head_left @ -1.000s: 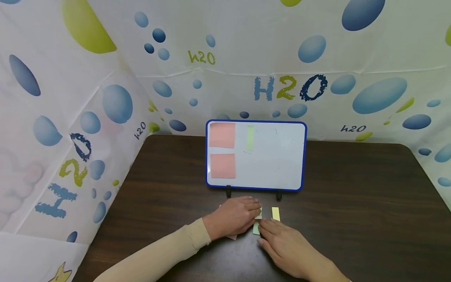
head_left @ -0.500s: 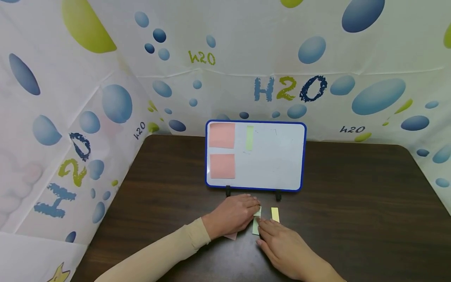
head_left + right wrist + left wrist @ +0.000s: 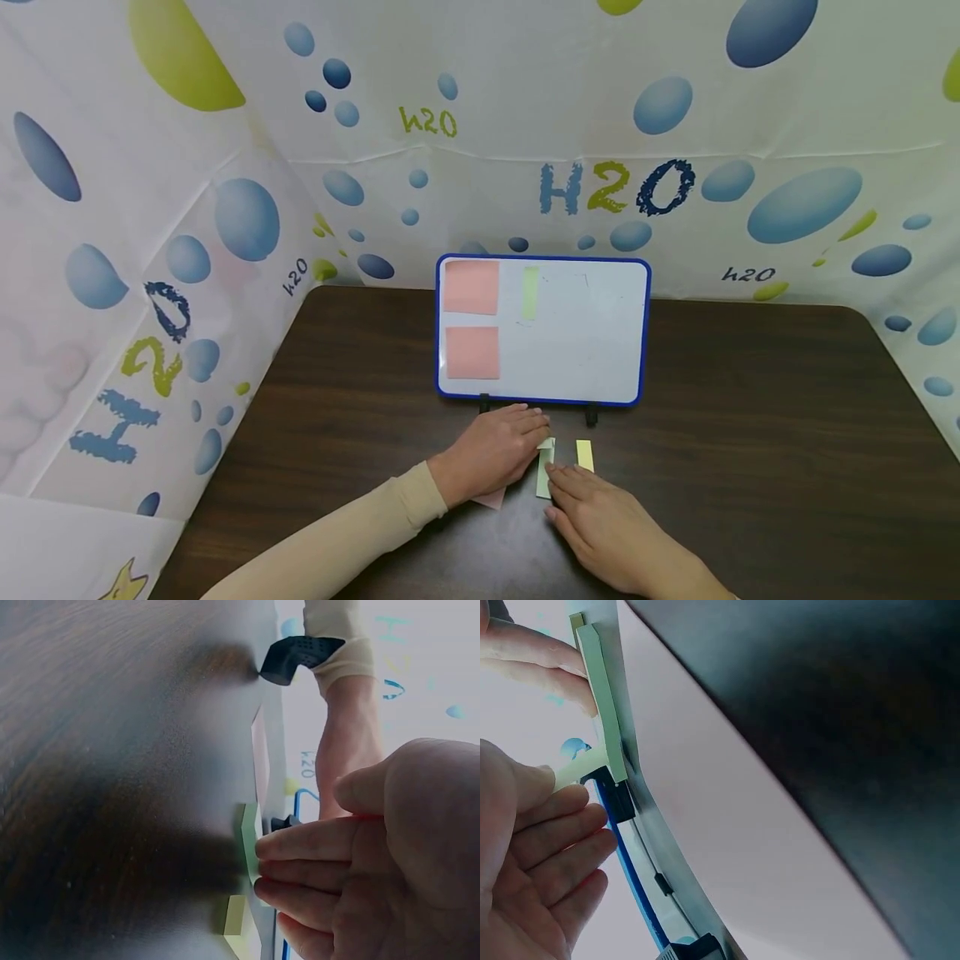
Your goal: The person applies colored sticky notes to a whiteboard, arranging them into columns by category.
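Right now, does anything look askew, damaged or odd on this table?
Nothing looks spilled or damaged. Only the faint marks on the whiteboard stand out, perhaps leftover writing. A sheet is raised from the green pad, but that looks deliberate: the left hand pinches it while the right hand touches the pad.

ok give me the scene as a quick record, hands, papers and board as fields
left hand: pinches a green strip at the far end of the green pad
right hand: touches the green pad
yellow pad: on the table, partly hidden by the right hand
pink paper: mostly hidden by the left hand
whiteboard: on black feet, bearing two pink notes and one green note
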Demonstrator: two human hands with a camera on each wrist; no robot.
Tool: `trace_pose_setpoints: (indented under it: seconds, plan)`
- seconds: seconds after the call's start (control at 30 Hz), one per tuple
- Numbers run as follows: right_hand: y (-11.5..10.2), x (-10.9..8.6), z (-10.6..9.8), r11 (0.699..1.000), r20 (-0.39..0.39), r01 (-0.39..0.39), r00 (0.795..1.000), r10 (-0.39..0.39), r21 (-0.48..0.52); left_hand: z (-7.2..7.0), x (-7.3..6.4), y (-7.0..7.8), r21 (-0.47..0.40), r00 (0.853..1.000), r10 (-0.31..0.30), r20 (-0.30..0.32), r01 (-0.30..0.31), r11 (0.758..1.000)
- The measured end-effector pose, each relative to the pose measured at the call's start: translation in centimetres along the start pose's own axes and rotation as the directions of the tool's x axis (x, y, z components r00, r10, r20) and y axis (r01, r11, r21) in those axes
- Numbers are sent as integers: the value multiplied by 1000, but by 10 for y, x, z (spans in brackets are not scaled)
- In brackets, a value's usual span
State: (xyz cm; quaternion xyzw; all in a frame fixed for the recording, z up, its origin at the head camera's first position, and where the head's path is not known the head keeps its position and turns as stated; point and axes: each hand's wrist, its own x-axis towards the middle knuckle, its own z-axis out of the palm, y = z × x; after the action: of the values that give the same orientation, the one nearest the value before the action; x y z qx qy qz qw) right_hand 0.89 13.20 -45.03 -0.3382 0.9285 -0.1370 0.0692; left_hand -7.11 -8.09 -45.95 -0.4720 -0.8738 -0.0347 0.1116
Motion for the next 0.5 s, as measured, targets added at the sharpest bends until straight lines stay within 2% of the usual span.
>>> trace_pose_setpoints:
  seconds: [0.23, 0.5]
  plan:
    - [1, 0, -3, 999, 47, -25, 999, 23, 43, 0, 0, -1, -4, 999, -20, -30, 20, 1000]
    - [1, 0, 0, 1000, 22, -16, 1000, 16, 25, -2, -1, -3, -2, 996, -23, -89, 23, 1000]
